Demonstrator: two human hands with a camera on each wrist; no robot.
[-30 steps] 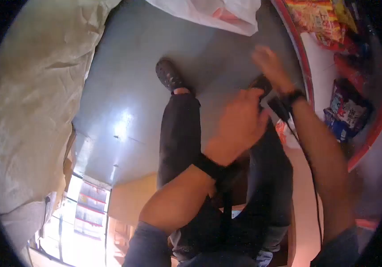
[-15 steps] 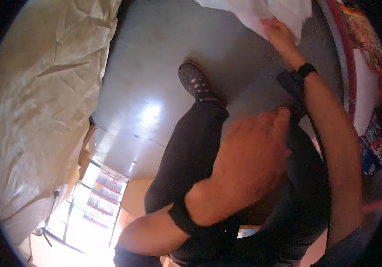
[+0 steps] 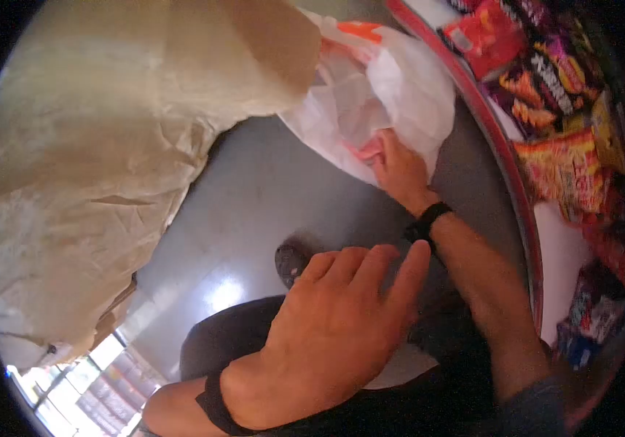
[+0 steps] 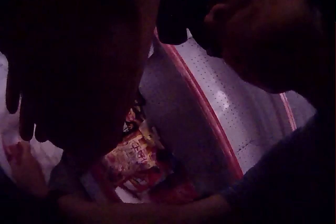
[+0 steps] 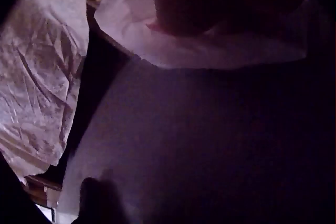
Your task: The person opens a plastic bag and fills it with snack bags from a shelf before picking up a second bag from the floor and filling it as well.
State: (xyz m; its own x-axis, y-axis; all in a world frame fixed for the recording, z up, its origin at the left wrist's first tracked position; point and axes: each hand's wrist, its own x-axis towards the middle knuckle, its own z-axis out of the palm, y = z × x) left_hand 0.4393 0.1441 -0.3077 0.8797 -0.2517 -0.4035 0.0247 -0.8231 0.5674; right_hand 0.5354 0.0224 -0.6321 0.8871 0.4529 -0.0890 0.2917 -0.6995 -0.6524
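A white plastic bag [image 3: 414,87] with red-orange print stands on the grey floor ahead. My right hand [image 3: 403,171] grips a reddish part of the bag's near rim, and the bag's mouth gapes open beside it. In the right wrist view that hand [image 5: 189,3] is a dark shape over the white plastic bag [image 5: 173,50]. My left hand [image 3: 334,335] hovers palm down over my lap, its fingers loosely extended and holding nothing. The left wrist view shows this hand [image 4: 73,92] in deep shadow.
Snack packets [image 3: 560,167] lie along a red-edged white display [image 3: 502,138] on the right. A beige cloth cover [image 3: 94,189] hangs at the left. My shoe [image 3: 294,262] is on the floor [image 3: 232,197] between them.
My right hand has reached forward and taken hold of the plastic bag's rim. My left hand has moved lower and left in view. The head view has turned, bringing more of the bag and snacks in.
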